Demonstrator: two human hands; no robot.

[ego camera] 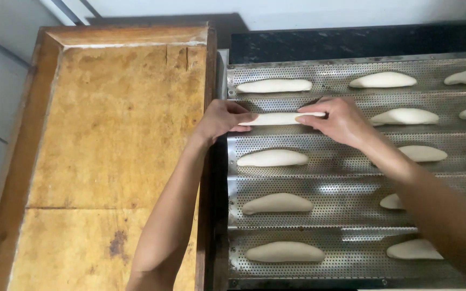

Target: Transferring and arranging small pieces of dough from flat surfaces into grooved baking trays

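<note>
My left hand (221, 119) and my right hand (336, 119) hold the two ends of a long pale dough piece (276, 118) over the second groove from the far edge of a perforated metal baguette tray (330, 186). Fingertips pinch each end; the dough's middle shows between them. Several other shaped dough pieces lie in the tray's grooves, among them one (274, 85) just beyond the held piece and one (272, 158) just nearer.
A worn wooden board with raised edges (114, 140) lies left of the tray, my left forearm crossing its right edge. A dark counter strip (351, 40) runs behind the tray. More dough pieces (405, 116) fill the tray's right side.
</note>
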